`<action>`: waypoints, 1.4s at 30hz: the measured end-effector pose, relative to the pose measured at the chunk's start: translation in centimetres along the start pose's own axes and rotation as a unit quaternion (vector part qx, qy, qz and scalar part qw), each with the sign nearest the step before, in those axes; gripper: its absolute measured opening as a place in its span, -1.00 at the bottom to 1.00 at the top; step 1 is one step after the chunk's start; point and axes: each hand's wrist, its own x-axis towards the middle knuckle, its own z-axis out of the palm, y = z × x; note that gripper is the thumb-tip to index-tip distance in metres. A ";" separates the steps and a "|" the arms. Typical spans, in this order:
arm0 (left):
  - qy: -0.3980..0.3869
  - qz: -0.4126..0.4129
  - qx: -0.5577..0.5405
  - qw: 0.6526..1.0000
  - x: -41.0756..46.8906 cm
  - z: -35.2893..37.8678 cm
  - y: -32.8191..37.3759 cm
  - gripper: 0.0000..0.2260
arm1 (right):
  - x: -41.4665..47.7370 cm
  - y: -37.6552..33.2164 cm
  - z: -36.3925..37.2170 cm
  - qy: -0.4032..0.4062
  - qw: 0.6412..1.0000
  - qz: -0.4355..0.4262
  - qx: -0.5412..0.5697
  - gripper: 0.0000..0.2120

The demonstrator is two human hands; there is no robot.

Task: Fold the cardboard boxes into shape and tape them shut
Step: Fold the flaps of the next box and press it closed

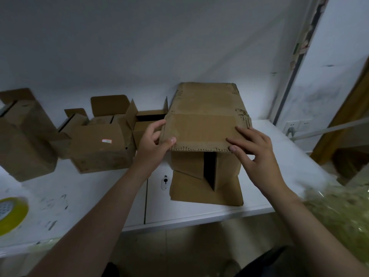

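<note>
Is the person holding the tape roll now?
No, the tape roll lies on the table; left hand and right hand touch the box flap.

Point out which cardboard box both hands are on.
The large box at the right: the left hand pinches its top flap, and the right hand rests on it. The smaller boxes to its left stand untouched.

Cardboard box (207,124) on white table (95,188), upper flap folded toward camera. Left hand (153,140) pinches flap's left edge; right hand (253,148) rests flat on flap's right side. Open boxes (99,148) at left; yellow tape roll (11,214) at far left.
</note>
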 end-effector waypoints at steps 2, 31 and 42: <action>-0.001 0.002 0.009 1.000 0.0 0.1 0.2 -0.44 | -0.1 -0.2 0.0 0.005 1.000 0.013 0.013 -0.69; 0.077 -0.216 0.121 0.966 3.3 4.1 -5.3 -0.14 | 4.0 7.6 2.8 0.018 0.924 0.317 0.215 0.13; -0.064 -0.377 0.168 0.909 2.0 6.3 -9.5 -0.17 | 4.7 9.8 4.8 0.013 0.933 0.285 0.218 0.09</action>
